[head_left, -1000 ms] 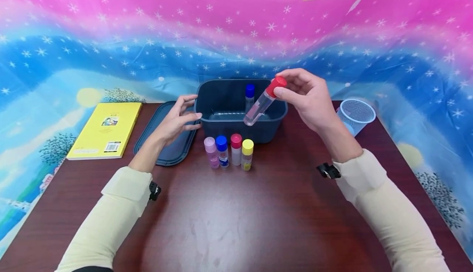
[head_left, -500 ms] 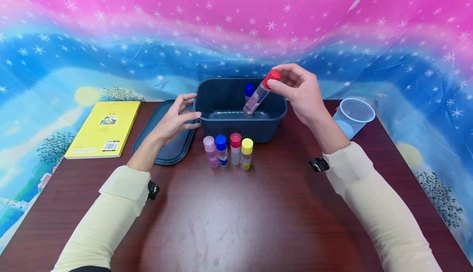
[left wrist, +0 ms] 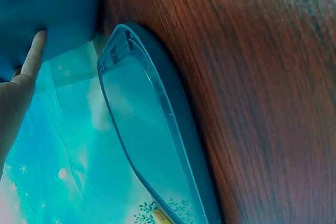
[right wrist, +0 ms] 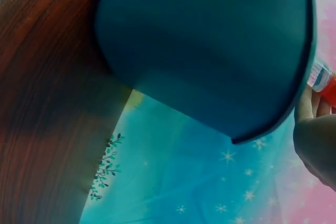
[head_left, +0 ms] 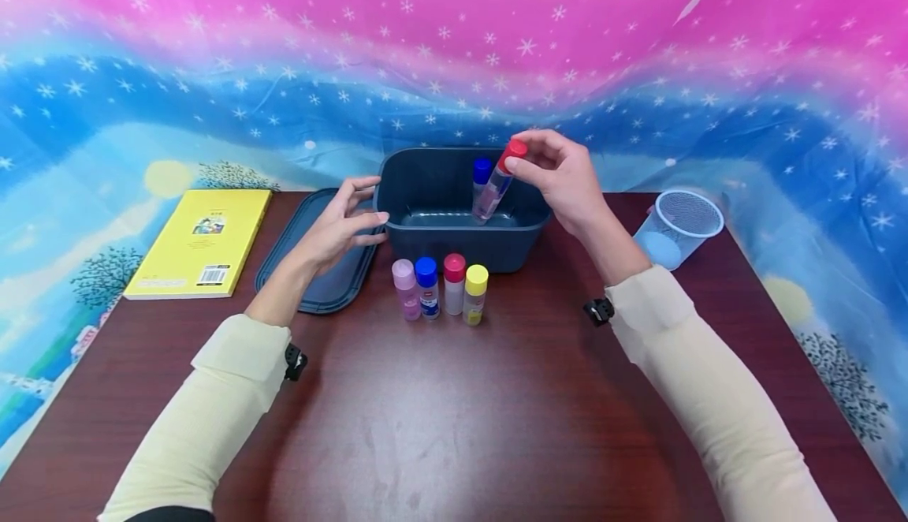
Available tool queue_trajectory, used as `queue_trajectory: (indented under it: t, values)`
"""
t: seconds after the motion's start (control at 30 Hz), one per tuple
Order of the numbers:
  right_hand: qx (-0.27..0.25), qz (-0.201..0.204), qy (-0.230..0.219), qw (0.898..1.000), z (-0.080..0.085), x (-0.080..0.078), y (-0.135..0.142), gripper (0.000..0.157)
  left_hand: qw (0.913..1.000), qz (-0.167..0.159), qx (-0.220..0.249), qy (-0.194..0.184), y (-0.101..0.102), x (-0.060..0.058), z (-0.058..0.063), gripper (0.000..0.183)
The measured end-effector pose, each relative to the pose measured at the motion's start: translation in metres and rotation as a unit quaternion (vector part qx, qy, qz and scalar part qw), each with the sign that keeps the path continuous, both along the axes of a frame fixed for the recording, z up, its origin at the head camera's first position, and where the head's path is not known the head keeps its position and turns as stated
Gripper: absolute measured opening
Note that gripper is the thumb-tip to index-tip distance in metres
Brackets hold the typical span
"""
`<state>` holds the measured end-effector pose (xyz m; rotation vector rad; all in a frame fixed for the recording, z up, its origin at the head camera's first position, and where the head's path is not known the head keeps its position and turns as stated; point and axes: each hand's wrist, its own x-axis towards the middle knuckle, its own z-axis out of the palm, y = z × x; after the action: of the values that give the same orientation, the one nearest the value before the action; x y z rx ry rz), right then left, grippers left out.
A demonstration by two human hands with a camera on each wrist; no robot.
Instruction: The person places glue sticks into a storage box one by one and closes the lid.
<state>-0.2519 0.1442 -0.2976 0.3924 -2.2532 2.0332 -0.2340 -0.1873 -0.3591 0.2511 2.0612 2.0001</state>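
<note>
On the dark wood surface (head_left: 454,427), 4 capped bottles (head_left: 454,289) stand before the bin (head_left: 454,246). The left hand (head_left: 333,230), fingers spread, touches its left end; the right hand (head_left: 566,179) pinches the red-capped tube (head_left: 500,180), tilted, lower end inside. Best lower it gently, clear of the blue-capped tube (head_left: 481,172).

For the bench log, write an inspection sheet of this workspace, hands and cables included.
Surface: reddish-brown table, glossy.
Job's things: dark bin, a blue-capped bottle standing inside; red-capped bottle held tilted at its opening; four capped bottles standing in front.
Clutter: dark lid and yellow book, left; light-blue mesh cup, right.
Hands: left hand touches the bin's end; right hand pinches the red-capped bottle near its cap.
Cables: nothing seen.
Surroundings: snowflake-patterned backdrop behind the table.
</note>
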Motion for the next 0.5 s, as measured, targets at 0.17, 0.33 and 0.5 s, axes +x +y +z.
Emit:
queue_trajectory:
  t: [0.17, 0.33, 0.5]
  values:
    - [0.038, -0.006, -0.022, 0.999, -0.004, -0.005, -0.003, 0.036, 1.0, -0.002, -0.001, 0.001, 0.0, 0.0, 0.0, 0.072]
    - [0.062, -0.015, -0.047, 0.997, -0.006, -0.011, -0.008, 0.037, 1.0, -0.002, -0.003, 0.002, 0.001, 0.0, 0.0, 0.071]
    - [0.061, -0.01, -0.057, 0.996, -0.008, -0.016, -0.014, 0.037, 1.0, -0.003, -0.005, 0.002, 0.0, 0.0, 0.0, 0.071]
